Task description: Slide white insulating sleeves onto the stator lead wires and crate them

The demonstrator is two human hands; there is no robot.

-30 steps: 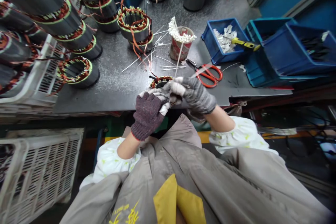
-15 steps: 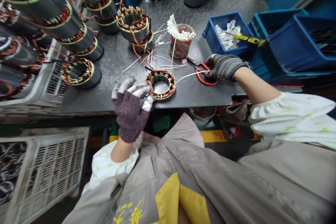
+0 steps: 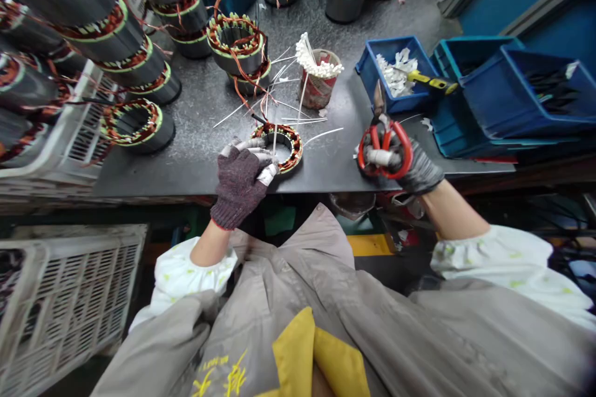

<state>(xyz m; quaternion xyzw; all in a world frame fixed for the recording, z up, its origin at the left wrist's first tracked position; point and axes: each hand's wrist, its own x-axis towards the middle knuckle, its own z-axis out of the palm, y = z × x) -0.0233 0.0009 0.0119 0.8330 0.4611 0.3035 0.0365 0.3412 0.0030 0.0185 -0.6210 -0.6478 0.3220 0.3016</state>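
Observation:
My left hand point(image 3: 242, 177), in a dark purple glove with white-taped fingers, is closed on the left rim of a copper-wound stator point(image 3: 292, 164) near the table's front edge. A white cable tie point(image 3: 275, 139) stands upright by its fingertips; whether they pinch it I cannot tell. Another white strip point(image 3: 326, 133) sticks out from the stator's right side. My right hand point(image 3: 419, 170), in a grey striped glove, holds red-handled scissors point(image 3: 380, 136) above the table, fingers in the handle loops and blades pointing away from me.
Behind the stator stands a cup point(image 3: 319, 90) of white ties, with loose ties point(image 3: 305, 119) lying beside it. Taller stators point(image 3: 237, 49) stand behind and to the left. Blue bins point(image 3: 395, 84) are at right, one with a yellow knife point(image 3: 431, 82) across it. A white crate point(image 3: 88, 279) stands lower left.
My right hand has picked the scissors up off the table and no longer touches the white tie leading from the stator. My left hand has closed in on the stator's rim.

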